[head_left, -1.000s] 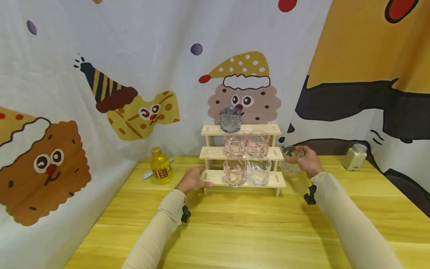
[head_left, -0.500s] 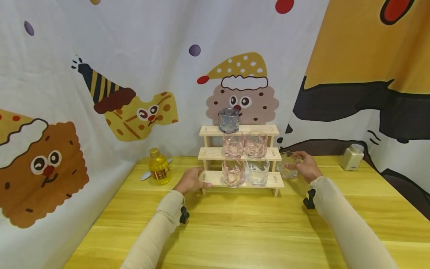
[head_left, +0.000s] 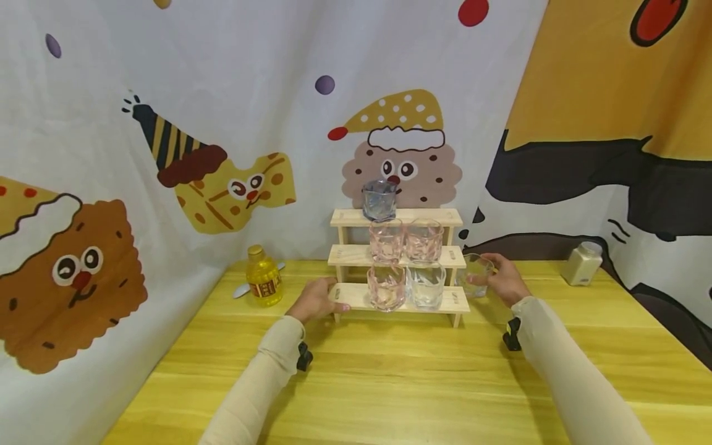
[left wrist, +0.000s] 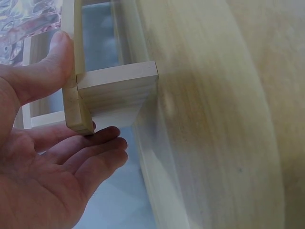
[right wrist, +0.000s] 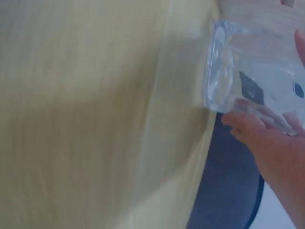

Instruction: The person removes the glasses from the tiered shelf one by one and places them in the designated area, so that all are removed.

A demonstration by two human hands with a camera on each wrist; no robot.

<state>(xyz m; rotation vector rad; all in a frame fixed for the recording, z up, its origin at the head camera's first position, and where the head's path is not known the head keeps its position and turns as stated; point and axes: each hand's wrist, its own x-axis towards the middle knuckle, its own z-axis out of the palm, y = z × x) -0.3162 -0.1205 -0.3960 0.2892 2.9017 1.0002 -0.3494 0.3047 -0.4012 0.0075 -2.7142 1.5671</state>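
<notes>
A three-step wooden display stand (head_left: 358,295) stands in the middle of the table. My left hand (head_left: 317,298) grips the left end of its lowest step, thumb on top and a finger beneath in the left wrist view (left wrist: 52,143). My right hand (head_left: 505,281) holds a colourless drinking glass (right wrist: 259,71) just right of the stand, fingers around its side. In the head view that glass (head_left: 475,272) partly overlaps the stand's right end. A bluish glass (head_left: 380,201) sits on the top step. Two pink glasses (head_left: 386,242) fill the middle one. A pink glass (head_left: 386,288) and a colourless glass (head_left: 426,287) share the lowest.
Left on the wooden table (head_left: 378,383) stands a bottle of yellow liquid (head_left: 265,281), with a spoon (head_left: 241,290) partly behind it. A white-capped jar (head_left: 582,264) stands at the far right. Behind everything hangs a printed cartoon cloth (head_left: 267,80).
My right hand has brought the colourless glass slightly left and lower, closer to the stand's right end. My left hand has kept its hold on the lowest step.
</notes>
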